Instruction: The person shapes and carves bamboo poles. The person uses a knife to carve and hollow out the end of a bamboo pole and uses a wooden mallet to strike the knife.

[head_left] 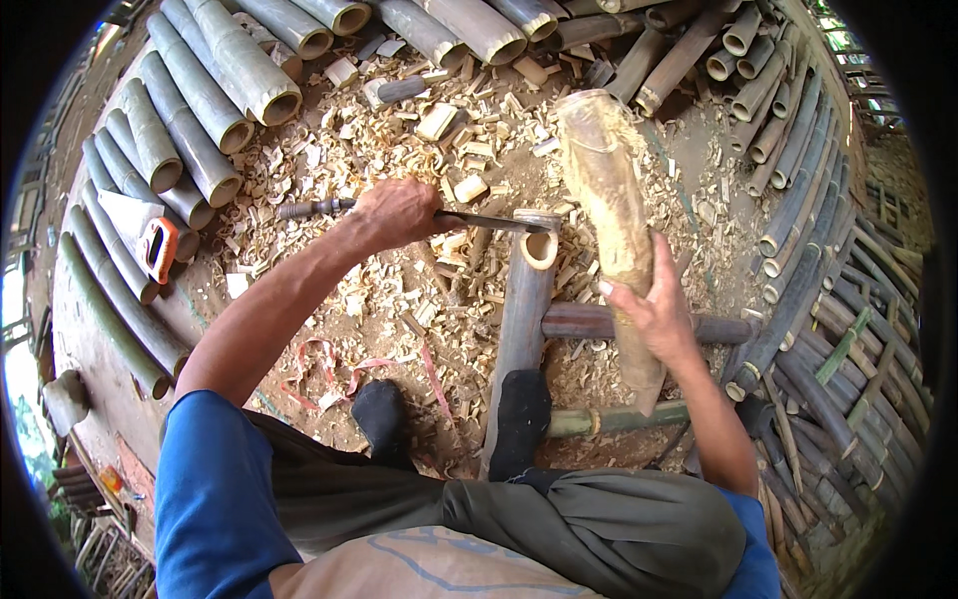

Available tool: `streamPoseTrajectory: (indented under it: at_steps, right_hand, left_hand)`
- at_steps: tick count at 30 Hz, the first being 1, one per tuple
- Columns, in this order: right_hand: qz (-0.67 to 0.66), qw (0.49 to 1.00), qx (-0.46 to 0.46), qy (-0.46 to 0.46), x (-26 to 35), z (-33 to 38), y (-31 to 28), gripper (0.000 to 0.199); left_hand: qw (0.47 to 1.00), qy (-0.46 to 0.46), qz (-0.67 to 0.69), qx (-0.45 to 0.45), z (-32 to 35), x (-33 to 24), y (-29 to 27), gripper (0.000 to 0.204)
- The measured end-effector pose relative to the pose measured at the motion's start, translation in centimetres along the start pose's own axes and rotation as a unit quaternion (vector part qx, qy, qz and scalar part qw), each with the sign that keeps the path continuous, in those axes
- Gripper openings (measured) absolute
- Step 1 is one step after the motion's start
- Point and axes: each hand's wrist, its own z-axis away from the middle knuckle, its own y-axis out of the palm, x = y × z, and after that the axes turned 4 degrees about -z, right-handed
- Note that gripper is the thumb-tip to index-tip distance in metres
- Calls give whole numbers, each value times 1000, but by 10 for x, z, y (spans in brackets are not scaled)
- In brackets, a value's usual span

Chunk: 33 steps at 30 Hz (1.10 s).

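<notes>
My left hand (401, 212) is closed round a long chisel (489, 222) with a dark metal blade. The blade's tip lies at the rim of an oval hole (540, 250) cut near the end of a bamboo pole (526, 299). In my right hand (654, 304) is a thick wooden club (604, 190), gripped by its narrow lower part. Its broad, rough pale head points away from me, right of the pole's end. A dark crosspiece (579, 321) meets the pole from the right. My right foot (520, 414), in a black sock, rests on the pole.
Wood shavings and offcuts (339, 260) cover the ground. Cut bamboo tubes (190, 130) lie along the left and far side, with a handsaw (155, 240) with an orange handle on them. More bamboo poles (798, 230) are stacked at right. Pink ribbon (436, 379) lies near my feet.
</notes>
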Motion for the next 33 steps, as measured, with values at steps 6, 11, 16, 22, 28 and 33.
streamPoseTrajectory:
  at_steps: [6, 11, 16, 22, 28, 33]
  right_hand:
    - [200, 969, 130, 62, -3, -21, 7, 79]
    - [89, 992, 51, -68, -6, -28, 21, 82]
    - [209, 969, 119, 54, -7, -32, 9, 92]
    - [15, 998, 38, -49, -25, -40, -26, 93]
    - [254, 951, 113, -132, -29, -44, -16, 88]
    - [466, 716, 196, -480, -56, -81, -24, 76]
  left_hand:
    - [998, 10, 46, 46, -7, 1, 4, 61]
    - [996, -1, 76, 55, -5, 5, 6, 61]
    - [999, 27, -34, -28, 29, -16, 22, 42]
    - [994, -4, 76, -85, 64, -48, 26, 32]
    - [996, -65, 7, 54, 55, -46, 23, 25]
    - [997, -31, -68, 31, 54, -46, 29, 20]
